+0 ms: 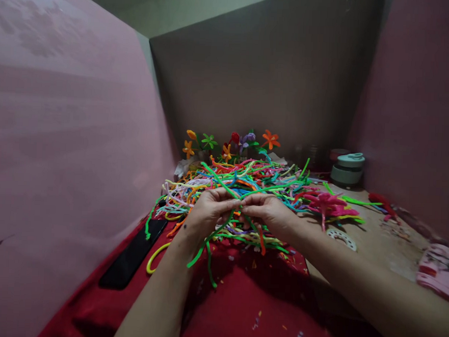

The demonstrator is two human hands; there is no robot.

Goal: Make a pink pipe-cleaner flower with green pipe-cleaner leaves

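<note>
Both my hands meet at the middle of the view, fingertips almost touching. My left hand [218, 206] is closed in a pinch on green pipe cleaners [219, 178]. From the right, my right hand [263, 209] pinches the same green pipe cleaners where they cross. Their ends stick out up to the left, out to the right, and down beneath my left hand. The exact twist between the fingertips is too small to make out. Behind and beneath my hands lies a large heap of many-coloured pipe cleaners [257, 170].
Pipe-cleaner flowers [243, 139] stand behind the heap. A black phone [133, 256] and a yellow ring [154, 259] lie left on the red cloth [238, 306]. At right are a pink pipe-cleaner flower [324, 204], a white toothed ring [342, 238] and a lidded jar [347, 170]. Pink walls flank both sides.
</note>
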